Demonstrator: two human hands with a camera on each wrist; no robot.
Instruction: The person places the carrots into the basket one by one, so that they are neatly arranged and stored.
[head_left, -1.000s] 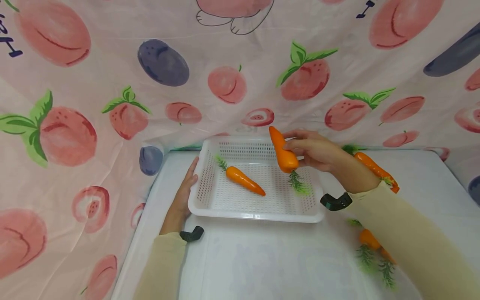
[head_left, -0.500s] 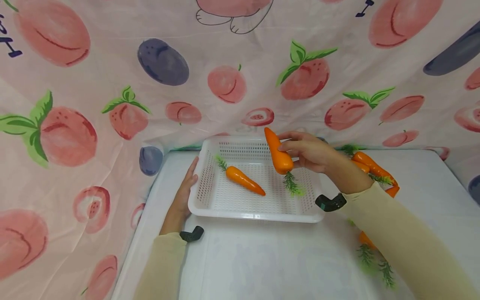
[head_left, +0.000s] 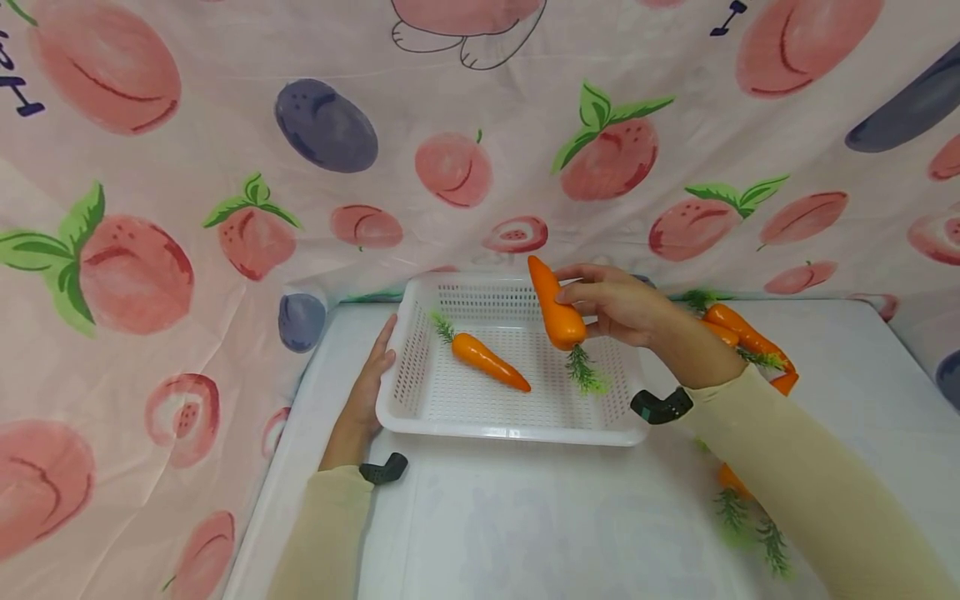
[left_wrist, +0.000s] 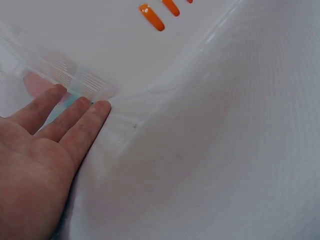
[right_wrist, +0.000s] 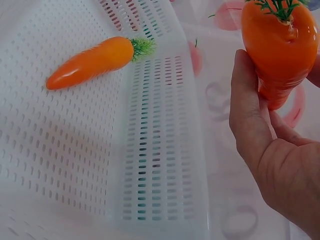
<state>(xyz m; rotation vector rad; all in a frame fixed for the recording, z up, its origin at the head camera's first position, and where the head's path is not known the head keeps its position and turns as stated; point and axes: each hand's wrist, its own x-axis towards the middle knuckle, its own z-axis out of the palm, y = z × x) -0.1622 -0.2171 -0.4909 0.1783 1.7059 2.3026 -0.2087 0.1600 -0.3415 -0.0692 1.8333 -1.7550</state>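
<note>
In the head view, my right hand point(head_left: 618, 304) grips an orange carrot point(head_left: 558, 312) with green leaves, tip pointing up and away, above the right part of a white slotted basket point(head_left: 510, 433). The right wrist view shows that carrot point(right_wrist: 280, 45) between thumb and fingers. A second carrot point(head_left: 487, 361) lies inside the basket, leaves toward the back left. My left hand point(head_left: 366, 392) is at the basket's left side, fingers straight. In the left wrist view, its fingertips point(left_wrist: 102, 106) are by the basket's outer wall; whether they touch is hard to tell.
More carrots point(head_left: 750, 333) lie to the right of the basket, partly behind my right forearm. Further ones point(head_left: 733, 482) lie nearer, half hidden by the sleeve. A fruit-print cloth point(head_left: 450, 100) hangs behind the white table point(head_left: 525, 517).
My right hand has shifted slightly left with the carrot, then stays still over the last half second. The left hand, the basket and the carrot in it have not moved.
</note>
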